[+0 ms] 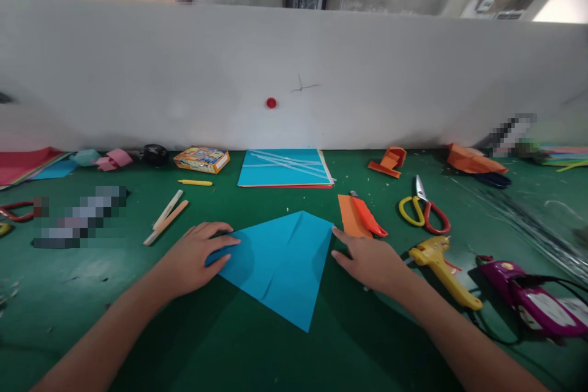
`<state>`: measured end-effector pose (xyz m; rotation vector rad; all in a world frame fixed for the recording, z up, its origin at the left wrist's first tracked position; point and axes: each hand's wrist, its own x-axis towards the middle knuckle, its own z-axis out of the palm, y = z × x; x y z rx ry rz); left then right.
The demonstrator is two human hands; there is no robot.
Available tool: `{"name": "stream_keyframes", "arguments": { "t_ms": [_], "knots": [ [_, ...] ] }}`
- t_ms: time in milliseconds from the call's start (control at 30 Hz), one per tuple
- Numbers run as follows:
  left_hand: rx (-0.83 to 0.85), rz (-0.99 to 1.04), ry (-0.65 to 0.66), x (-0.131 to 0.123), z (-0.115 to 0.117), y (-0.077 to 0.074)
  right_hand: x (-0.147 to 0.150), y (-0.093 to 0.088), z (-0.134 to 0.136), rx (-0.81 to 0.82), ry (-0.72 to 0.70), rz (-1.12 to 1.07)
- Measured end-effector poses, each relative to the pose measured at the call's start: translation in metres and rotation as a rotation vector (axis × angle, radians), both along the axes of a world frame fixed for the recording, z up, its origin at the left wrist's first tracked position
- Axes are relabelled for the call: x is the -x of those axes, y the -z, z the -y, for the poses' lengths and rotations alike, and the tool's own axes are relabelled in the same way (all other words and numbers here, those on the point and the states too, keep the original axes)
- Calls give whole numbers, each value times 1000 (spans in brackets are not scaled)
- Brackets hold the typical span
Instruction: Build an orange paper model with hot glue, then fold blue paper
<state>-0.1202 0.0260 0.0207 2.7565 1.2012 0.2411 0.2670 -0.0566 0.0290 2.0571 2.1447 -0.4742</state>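
Note:
A blue sheet of paper [280,263] with a few creases lies on the green table in front of me, turned so that its corners point up, down and sideways. My left hand [195,257] rests at its left corner, fingers and thumb apart and touching the paper. At the upper right corner, the index fingertip of my right hand [367,257] touches the paper's edge, while its thumb is apart from the index finger. Just beyond that hand lie an orange strip of paper [351,214] and an orange-red utility knife [369,215].
To the right are scissors [425,205], a yellow glue gun [448,272] and a purple device [533,297] with a black cord. A stack of coloured paper [285,174], a small box [202,159] and a yellow pencil-like stick [195,182] lie before the white partition [184,73]. Wooden sticks [166,222] lie left.

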Motion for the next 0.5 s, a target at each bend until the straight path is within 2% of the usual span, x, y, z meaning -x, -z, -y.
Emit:
{"name": "stream_keyframes", "arguments": {
  "t_ms": [333,500],
  "knots": [
    [30,21,-3,-1,1,-3,0,-1,-3,4,-2,-18],
    [144,6,-10,-1,4,-7,-2,0,-2,6,-4,-39]
  ]
}}
